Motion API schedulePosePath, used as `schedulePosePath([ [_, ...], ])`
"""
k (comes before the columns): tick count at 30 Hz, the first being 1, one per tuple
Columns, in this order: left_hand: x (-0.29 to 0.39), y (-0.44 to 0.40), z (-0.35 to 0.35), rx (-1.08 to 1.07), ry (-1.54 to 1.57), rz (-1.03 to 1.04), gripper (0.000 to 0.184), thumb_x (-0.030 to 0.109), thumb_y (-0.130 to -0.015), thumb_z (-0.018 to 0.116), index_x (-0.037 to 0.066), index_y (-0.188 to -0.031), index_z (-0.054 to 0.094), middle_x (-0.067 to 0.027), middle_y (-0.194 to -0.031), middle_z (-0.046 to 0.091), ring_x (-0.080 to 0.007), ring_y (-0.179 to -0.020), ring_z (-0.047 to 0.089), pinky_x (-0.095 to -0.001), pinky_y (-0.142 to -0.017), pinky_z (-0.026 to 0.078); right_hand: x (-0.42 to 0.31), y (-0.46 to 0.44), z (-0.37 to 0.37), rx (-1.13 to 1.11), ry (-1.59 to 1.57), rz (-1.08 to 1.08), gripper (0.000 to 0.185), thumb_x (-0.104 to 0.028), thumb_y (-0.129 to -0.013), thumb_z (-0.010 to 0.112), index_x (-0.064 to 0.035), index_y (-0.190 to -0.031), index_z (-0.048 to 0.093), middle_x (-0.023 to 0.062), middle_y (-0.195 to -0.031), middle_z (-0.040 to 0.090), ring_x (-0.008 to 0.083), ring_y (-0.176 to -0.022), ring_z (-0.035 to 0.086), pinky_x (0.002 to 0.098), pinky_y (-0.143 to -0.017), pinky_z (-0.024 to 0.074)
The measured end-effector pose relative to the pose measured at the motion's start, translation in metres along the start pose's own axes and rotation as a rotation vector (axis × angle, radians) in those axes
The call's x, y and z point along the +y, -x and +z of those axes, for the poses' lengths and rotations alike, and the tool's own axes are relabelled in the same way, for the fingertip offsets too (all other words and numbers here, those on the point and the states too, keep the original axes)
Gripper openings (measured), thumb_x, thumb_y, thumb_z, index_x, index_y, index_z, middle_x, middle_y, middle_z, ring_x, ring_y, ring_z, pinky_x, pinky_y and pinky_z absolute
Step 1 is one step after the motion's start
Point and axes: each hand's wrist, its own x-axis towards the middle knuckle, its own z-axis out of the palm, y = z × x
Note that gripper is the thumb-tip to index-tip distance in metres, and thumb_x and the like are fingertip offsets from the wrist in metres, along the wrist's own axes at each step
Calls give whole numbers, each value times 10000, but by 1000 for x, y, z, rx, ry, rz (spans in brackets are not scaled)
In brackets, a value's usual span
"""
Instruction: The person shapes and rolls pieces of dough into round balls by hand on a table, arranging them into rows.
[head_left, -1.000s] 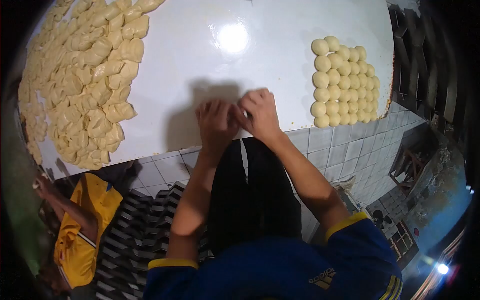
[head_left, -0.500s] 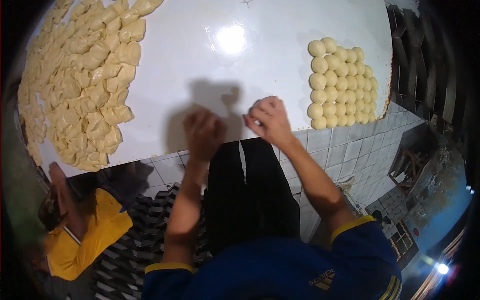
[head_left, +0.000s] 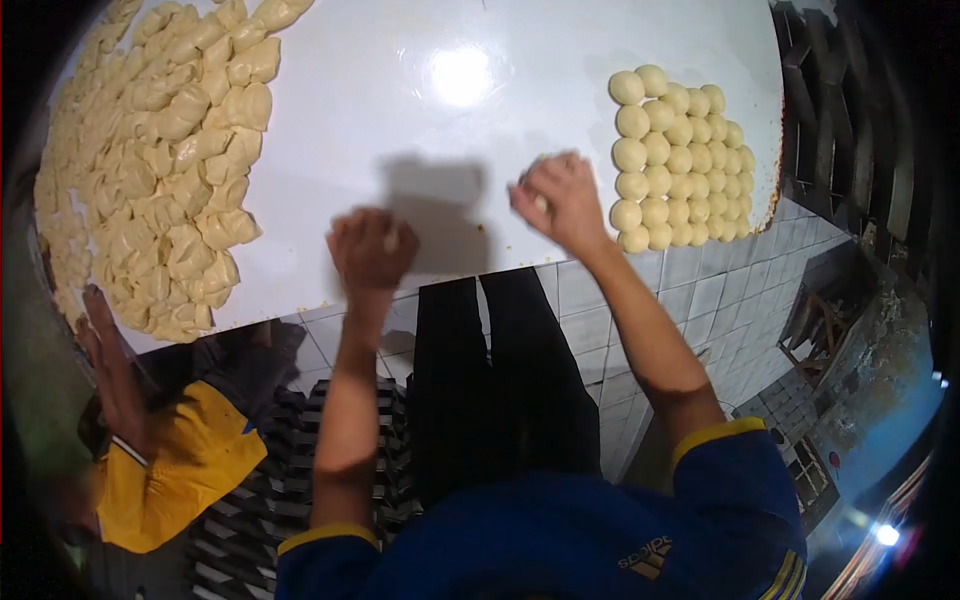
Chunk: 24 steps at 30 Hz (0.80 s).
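Note:
My left hand (head_left: 373,248) is curled palm-down on the white table near its front edge, with a pale bit of dough showing by the thumb. To its right, my right hand (head_left: 562,203) is cupped on the tabletop around a dough ball (head_left: 541,203), mostly covered by the fingers. Rows of smooth round dough balls (head_left: 680,158) stand close beside my right hand. Off to the left of my left hand lies a big spread of cut, uneven dough pieces (head_left: 180,180).
The white table (head_left: 330,120) has a rusty right edge. At the lower left is another person in a yellow shirt (head_left: 190,465), with their hands (head_left: 110,350) at the table's left corner. Dark racks (head_left: 830,110) stand beyond the right edge.
My hands have moved apart: the left to the left, the right to the right and slightly away from me. The other person's hands have shifted at the table corner.

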Motion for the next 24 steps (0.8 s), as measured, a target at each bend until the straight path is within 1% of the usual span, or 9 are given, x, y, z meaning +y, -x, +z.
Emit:
schedulePosePath([
  [3,18,-55,5,69,21,-4,135,133,-858,828,154,-926,713,-54,-981,697,-335,-1001,648,-499,-906,489,-9,-45,17,153,61,-6,215,-172,-928,892,-147,-830,702,4,-847,657,302,-877,615,463,-830,452],
  [6,63,-48,21,60,114,24,146,144,-868,828,143,-959,713,-65,-1023,698,-354,-1068,655,-520,-934,492,-50,-37,38,65,-70,75,205,-187,-923,887,-126,-825,717,42,-937,680,329,-943,631,470,-877,480],
  [8,75,-14,20,30,113,44,135,159,-897,814,145,-992,720,-80,-1024,684,-364,-1096,660,-531,-945,492,-56,-2,26,-43,-100,39,207,-179,-892,922,-133,-843,726,39,-956,683,297,-984,647,464,-885,491],
  [11,25,13,5,-8,148,118,126,161,-902,814,146,-979,715,-85,-1016,687,-361,-1062,657,-534,-931,495,-18,20,3,17,-96,-37,229,-156,-882,940,-147,-841,715,15,-890,671,278,-935,659,447,-875,485],
  [13,8,-6,4,-47,24,27,124,147,-890,819,148,-957,715,-91,-1017,699,-364,-1028,651,-535,-946,487,1,-7,-11,-13,31,6,223,-150,-911,908,-152,-828,700,4,-846,657,280,-871,625,449,-836,462],
  [15,12,-49,3,52,4,-11,123,156,-901,802,138,-906,680,-62,-1042,708,-344,-1067,654,-520,-923,471,-4,-40,11,148,37,-1,210,-165,-916,899,-151,-833,706,10,-855,658,297,-882,616,465,-827,460],
  [18,56,-61,16,36,148,26,119,146,-899,800,137,-910,682,-55,-1047,697,-345,-1073,643,-521,-923,471,-41,-44,33,6,-39,68,184,-255,-900,895,-152,-871,745,36,-935,681,331,-951,640,476,-875,503],
  [21,70,-14,20,37,116,86,133,125,-871,821,148,-941,710,-61,-1049,719,-372,-1068,633,-539,-935,482,-53,4,33,28,-143,11,203,-244,-877,928,-157,-870,745,24,-954,691,329,-958,636,461,-881,516],
  [24,14,-4,11,31,73,81,162,140,-843,835,147,-932,699,-62,-1065,717,-370,-1053,636,-538,-918,475,-10,16,8,-12,-138,-68,235,-165,-894,935,-144,-831,710,15,-925,696,319,-942,630,468,-862,496],
])
